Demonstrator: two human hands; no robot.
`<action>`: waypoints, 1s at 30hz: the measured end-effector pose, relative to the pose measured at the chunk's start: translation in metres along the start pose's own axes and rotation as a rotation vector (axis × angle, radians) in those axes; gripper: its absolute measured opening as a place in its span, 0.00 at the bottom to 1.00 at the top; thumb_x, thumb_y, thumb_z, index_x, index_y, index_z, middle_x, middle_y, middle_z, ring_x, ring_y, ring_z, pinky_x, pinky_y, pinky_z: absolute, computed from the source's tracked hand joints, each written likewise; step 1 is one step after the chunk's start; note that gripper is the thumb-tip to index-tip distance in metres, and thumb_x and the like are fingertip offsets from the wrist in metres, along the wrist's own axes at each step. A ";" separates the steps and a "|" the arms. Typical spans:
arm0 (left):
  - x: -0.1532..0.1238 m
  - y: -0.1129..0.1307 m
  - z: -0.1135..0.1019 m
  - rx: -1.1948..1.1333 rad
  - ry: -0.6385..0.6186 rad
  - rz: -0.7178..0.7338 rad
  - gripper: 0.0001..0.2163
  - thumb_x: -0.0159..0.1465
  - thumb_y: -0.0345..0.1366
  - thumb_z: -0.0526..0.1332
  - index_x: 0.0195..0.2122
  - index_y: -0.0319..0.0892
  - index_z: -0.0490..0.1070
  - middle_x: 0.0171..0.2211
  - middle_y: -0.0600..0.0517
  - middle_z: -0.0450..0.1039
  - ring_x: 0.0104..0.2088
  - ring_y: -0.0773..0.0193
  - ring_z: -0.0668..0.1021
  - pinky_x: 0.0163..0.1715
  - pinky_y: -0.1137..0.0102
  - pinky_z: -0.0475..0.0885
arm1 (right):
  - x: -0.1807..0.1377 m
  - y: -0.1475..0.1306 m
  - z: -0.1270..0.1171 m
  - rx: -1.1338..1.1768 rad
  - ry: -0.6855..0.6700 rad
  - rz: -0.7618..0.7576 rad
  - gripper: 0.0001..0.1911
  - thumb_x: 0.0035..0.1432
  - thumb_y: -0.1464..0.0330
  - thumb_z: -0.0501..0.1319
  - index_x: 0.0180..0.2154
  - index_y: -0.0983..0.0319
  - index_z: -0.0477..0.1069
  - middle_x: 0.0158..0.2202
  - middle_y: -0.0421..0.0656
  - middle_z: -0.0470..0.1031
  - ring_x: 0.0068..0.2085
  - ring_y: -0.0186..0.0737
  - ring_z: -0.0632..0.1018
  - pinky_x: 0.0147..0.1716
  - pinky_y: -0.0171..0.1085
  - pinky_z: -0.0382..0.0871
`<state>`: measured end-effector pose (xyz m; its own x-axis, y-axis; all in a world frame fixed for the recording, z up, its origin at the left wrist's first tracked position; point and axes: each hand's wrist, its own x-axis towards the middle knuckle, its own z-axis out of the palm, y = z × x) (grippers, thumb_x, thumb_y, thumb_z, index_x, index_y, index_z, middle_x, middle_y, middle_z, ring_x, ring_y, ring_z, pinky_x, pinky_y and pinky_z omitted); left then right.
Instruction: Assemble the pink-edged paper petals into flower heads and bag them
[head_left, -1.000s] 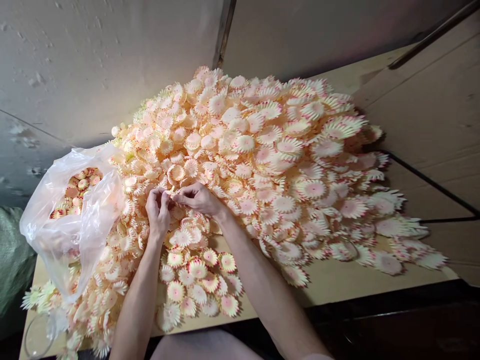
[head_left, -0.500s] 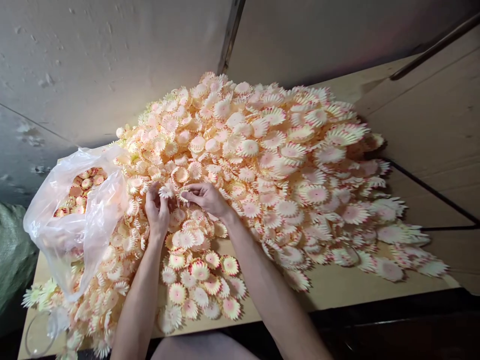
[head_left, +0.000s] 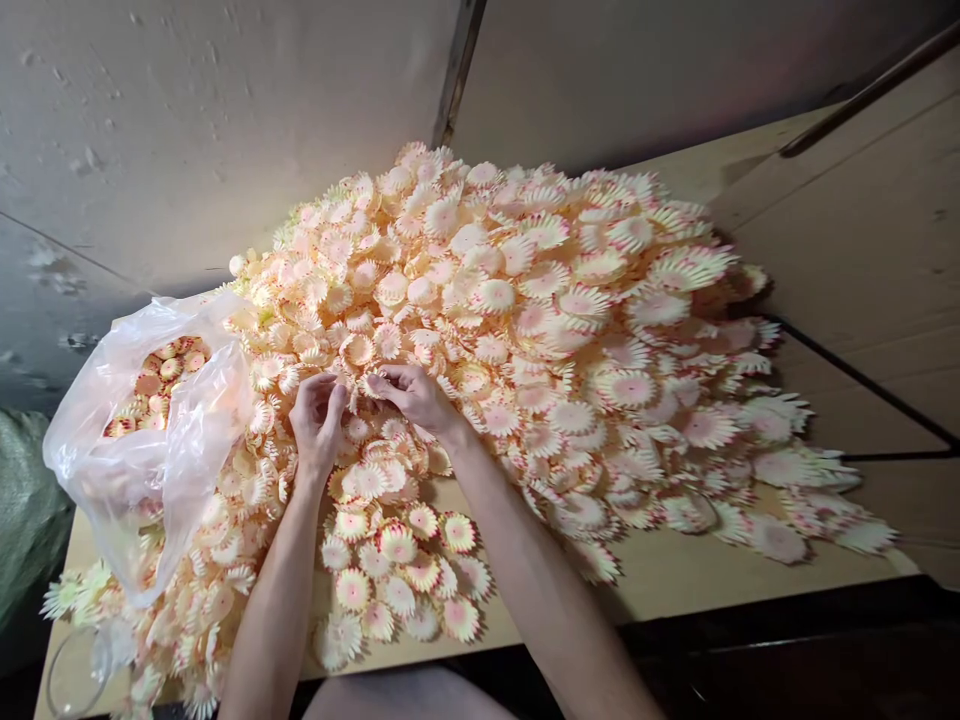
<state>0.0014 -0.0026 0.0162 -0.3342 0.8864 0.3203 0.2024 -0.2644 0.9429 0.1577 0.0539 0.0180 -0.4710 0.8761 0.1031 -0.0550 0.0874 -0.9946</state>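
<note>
My right hand (head_left: 412, 398) pinches a small artificial flower piece (head_left: 373, 385) with pale scalloped petals between thumb and fingertips. Just left of it, my left hand (head_left: 318, 412) hovers over the pile with curled fingers. A gap shows between its thumb and forefinger, and I see nothing held there. Both hands are above a large heap of cream and pink flower pieces (head_left: 487, 295), many with red-tipped edges. Between my forearms, a smaller group of flower pieces (head_left: 398, 543) lies face up near the table's front edge.
At the left, a translucent plastic bag (head_left: 196, 452) stands open with small red-and-cream flower pieces (head_left: 159, 385) inside. A clear round container (head_left: 77, 672) sits at the table's (head_left: 667, 570) front left corner. Cardboard (head_left: 862, 260) stands on the right, a wall (head_left: 285, 100) behind.
The pale flower piece at my left fingertips no longer shows there, and the left thumb and fingers have parted. My right hand has stayed nearly in place, still pinching a piece.
</note>
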 end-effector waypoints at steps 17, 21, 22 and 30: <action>0.003 -0.003 -0.001 0.170 -0.255 0.127 0.08 0.61 0.40 0.64 0.35 0.40 0.76 0.30 0.49 0.75 0.30 0.66 0.74 0.33 0.71 0.70 | 0.001 -0.003 -0.002 -0.161 -0.069 -0.023 0.28 0.58 0.50 0.59 0.19 0.61 0.52 0.21 0.34 0.48 0.24 0.29 0.53 0.24 0.35 0.47; 0.003 -0.006 -0.001 0.186 -0.292 0.116 0.09 0.61 0.40 0.65 0.36 0.40 0.76 0.30 0.50 0.75 0.30 0.65 0.74 0.32 0.71 0.69 | 0.001 -0.005 -0.003 -0.164 -0.095 -0.011 0.27 0.58 0.50 0.59 0.19 0.62 0.57 0.21 0.35 0.51 0.24 0.29 0.55 0.24 0.34 0.48; 0.003 -0.006 -0.001 0.190 -0.310 0.119 0.08 0.61 0.40 0.65 0.35 0.40 0.75 0.30 0.50 0.75 0.30 0.66 0.74 0.32 0.71 0.69 | 0.001 -0.005 -0.003 -0.160 -0.102 -0.010 0.27 0.57 0.50 0.60 0.19 0.62 0.57 0.20 0.35 0.51 0.24 0.29 0.56 0.24 0.34 0.48; 0.003 0.003 -0.002 0.240 -0.372 0.126 0.10 0.64 0.40 0.60 0.31 0.39 0.72 0.26 0.52 0.70 0.28 0.67 0.70 0.31 0.72 0.66 | 0.001 0.001 -0.004 -0.104 -0.144 -0.003 0.23 0.55 0.52 0.63 0.22 0.63 0.63 0.21 0.34 0.55 0.24 0.29 0.58 0.24 0.32 0.50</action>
<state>-0.0009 -0.0009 0.0201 0.0514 0.9408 0.3349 0.4423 -0.3221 0.8370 0.1603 0.0566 0.0172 -0.5922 0.7997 0.0984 0.0310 0.1447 -0.9890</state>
